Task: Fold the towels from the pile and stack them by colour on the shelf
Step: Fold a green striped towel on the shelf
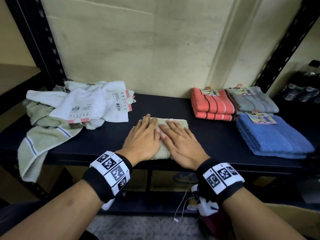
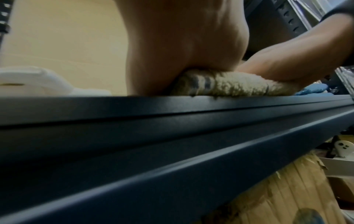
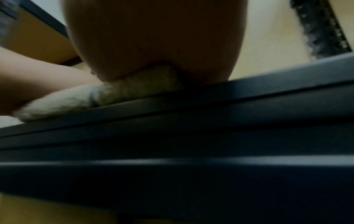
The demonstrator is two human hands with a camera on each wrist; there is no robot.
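A folded pale green towel (image 1: 180, 123) lies in the middle of the dark shelf (image 1: 107, 135), reaching its front edge. My left hand (image 1: 144, 135) and right hand (image 1: 178, 137) lie flat on it side by side, fingers straight, pressing it down. The wrist views show the heels of the left hand (image 2: 162, 53) and the right hand (image 3: 157, 37) on the towel's (image 2: 239, 84) thick folded edge (image 3: 134, 89). An unfolded pile (image 1: 78, 104) of white and pale green towels lies at the left; one green towel (image 1: 39, 144) hangs over the front edge.
Folded stacks stand at the right: orange striped towels (image 1: 213, 105), grey towels (image 1: 254, 101) behind, blue towels (image 1: 271, 135) in front, each with a paper label. Black shelf uprights (image 1: 39, 40) flank the wall. Cardboard boxes (image 2: 287, 189) sit below the shelf.
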